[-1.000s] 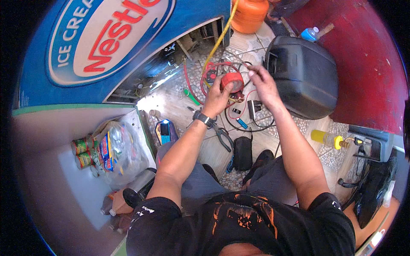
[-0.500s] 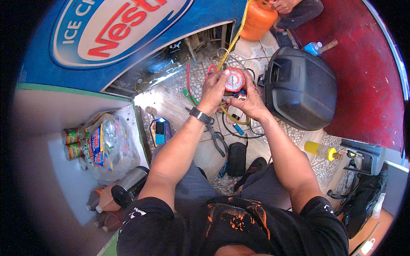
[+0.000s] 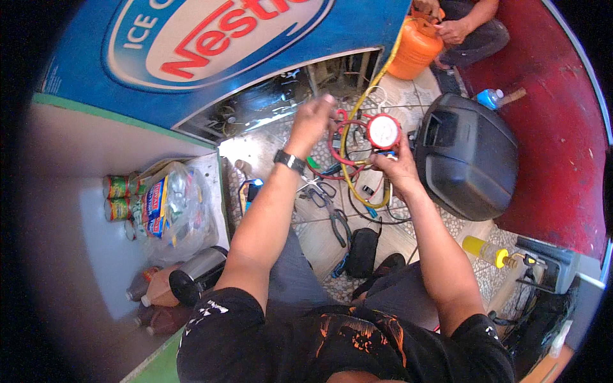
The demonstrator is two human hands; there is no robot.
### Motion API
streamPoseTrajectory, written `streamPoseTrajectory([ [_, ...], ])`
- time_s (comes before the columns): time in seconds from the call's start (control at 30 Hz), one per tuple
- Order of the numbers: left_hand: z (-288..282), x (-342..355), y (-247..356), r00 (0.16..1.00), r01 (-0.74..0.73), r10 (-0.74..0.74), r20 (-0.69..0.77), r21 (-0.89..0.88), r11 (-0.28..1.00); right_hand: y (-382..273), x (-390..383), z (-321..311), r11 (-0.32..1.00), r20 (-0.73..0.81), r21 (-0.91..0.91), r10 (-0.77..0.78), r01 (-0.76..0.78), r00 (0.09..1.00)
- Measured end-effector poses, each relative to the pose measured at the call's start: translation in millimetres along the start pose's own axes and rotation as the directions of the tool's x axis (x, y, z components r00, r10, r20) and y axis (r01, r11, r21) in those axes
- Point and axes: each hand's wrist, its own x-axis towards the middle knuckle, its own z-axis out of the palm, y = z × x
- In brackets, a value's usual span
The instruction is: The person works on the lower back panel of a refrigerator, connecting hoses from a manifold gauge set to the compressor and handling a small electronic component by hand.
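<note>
My right hand (image 3: 401,171) is wrapped round the lower right side of a red-rimmed gauge manifold (image 3: 384,132), its white dial facing up. Red and yellow hoses hang in loops from it. To the left of the gauge, apart from it, my left hand (image 3: 311,126) is raised in front of the cabinet opening. Its fingers are blurred, so I cannot see whether they hold anything. The red hose (image 3: 331,148) runs close beside those fingers. Below the hands, pliers (image 3: 339,225) and a black pouch (image 3: 364,252) lie on the floor.
A blue freezer cabinet (image 3: 83,76) with an opening at its base stands ahead. Another person's hands (image 3: 454,30) are at an orange gas cylinder (image 3: 415,48). A black case (image 3: 469,156) sits on the right, a yellow canister (image 3: 484,250) nearer. Bagged goods (image 3: 182,204) are at left.
My left hand has come off the gauge and moved left toward the cabinet opening. My right hand keeps hold of the gauge. The whole view has shifted, and the other person's hands show more.
</note>
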Motion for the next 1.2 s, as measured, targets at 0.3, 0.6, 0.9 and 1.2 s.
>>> streamPoseTrajectory([
  [0.3, -200, 126, -142, 0.834, 0.097, 0.230, -0.501, 0.543, 0.834, -4, -1, 19, 0.998, 0.046, 0.039, 0.056, -0.058, 0.997],
  [0.6, -172, 131, -141, 0.848, -0.001, 0.137, -0.512, 0.258, 0.966, 2, 2, 6, 0.999, 0.030, -0.030, 0.046, -0.045, 0.999],
  [0.9, -169, 127, -132, 0.858, -0.030, 0.159, -0.489, 0.261, 0.965, 4, 9, 8, 0.997, 0.034, -0.039, 0.071, -0.070, 0.997],
  [1.2, -170, 124, -130, 0.847, 0.027, 0.110, -0.521, 0.248, 0.968, 3, 8, -1, 0.994, 0.045, -0.003, 0.107, -0.107, 0.993],
])
